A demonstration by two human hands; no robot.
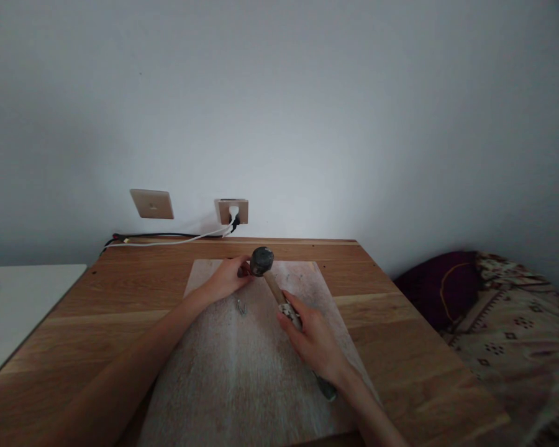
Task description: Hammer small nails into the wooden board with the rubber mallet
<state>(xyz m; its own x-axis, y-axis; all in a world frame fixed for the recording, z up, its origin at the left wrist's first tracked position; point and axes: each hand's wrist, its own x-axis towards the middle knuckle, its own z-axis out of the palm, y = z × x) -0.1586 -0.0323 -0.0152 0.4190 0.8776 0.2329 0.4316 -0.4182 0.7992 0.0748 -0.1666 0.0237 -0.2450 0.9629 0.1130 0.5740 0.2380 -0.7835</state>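
Observation:
My right hand (314, 335) is wrapped around the wooden handle of a mallet (272, 287), whose dark, rounded head is raised over the far part of a worn, pale board (242, 366). The end of its handle sticks out below my palm. Just left of the mallet head is my left hand (231, 277), its fingers curled together above the board. What they pinch, if anything, is hidden behind the head and the fingers. A few small metal pieces, perhaps nails (241, 307), lie on the board nearer to me.
The board lies on a wooden table (391, 335) against a white wall. A socket with plugs (233, 212) and a blank plate (152, 203) are on the wall, with cables (168, 243) along the table's back edge. A white surface (18, 310) stands left, patterned fabric (517, 335) right.

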